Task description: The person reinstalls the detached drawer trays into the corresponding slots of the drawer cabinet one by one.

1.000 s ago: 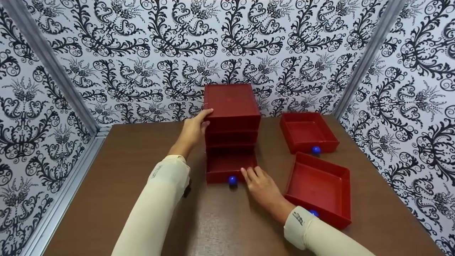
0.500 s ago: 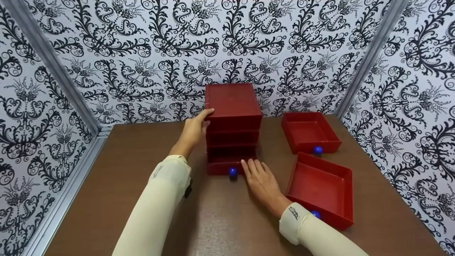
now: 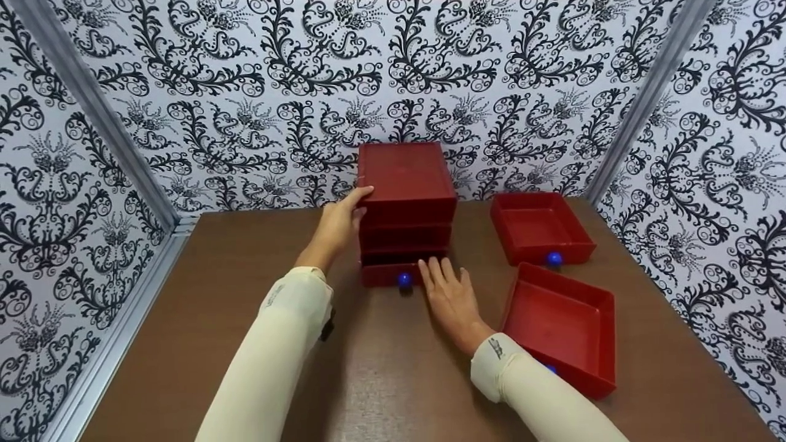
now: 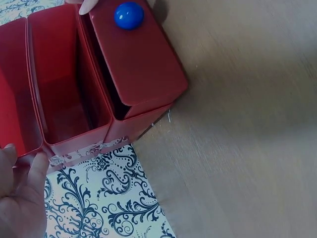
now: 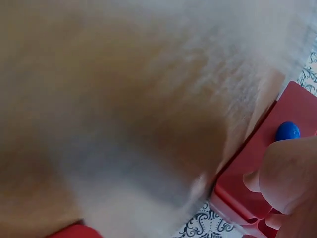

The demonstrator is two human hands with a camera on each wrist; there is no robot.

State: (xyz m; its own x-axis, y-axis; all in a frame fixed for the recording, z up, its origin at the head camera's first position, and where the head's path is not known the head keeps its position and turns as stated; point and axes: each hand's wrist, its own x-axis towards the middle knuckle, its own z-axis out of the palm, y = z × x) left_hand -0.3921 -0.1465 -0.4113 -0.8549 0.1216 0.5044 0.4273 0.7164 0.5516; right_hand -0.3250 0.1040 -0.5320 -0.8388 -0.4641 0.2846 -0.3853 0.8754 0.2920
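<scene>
From my remote seat I record two cream sleeves point(image 3: 258, 368) nearest the head camera. The right cuff point(image 3: 487, 374) bears a dark mark point(image 3: 495, 347), the left cuff point(image 3: 304, 288) a fainter mark point(image 3: 273, 296); either could be lettering or a stamp (too small for me to read). Beneath them is a brown table point(image 3: 381, 393) with a light sheen.

Just beyond the right sleeve, the near loose drawer point(image 3: 564, 319) sits angled on the table: red, shallow, open-topped, its blue knob point(image 3: 551, 369) partly hidden by the sleeve.

I find the right hand point(image 3: 451, 301) flat, fingers straight and slightly spread, fingertips against the right end of the bottom drawer point(image 3: 381, 275). That drawer is plain red, with one round blue knob point(image 3: 404, 280) on its front. It sits in the lowest compartment of the cabinet point(image 3: 405, 172), its front standing proud of the frame; the left wrist view shows a dark gap behind it.

The left hand point(image 3: 338, 227) grips the cabinet's upper left edge, one digit on the top. The cabinet, also red, stands upright, its two upper compartments showing red inner walls.

Farther back on the right, the far loose drawer point(image 3: 537, 227) lies flat, its blue knob point(image 3: 554, 258) toward the camera. Behind, I note white wall panels point(image 3: 307, 61) with black scrollwork and grey metal posts point(image 3: 648, 116).
</scene>
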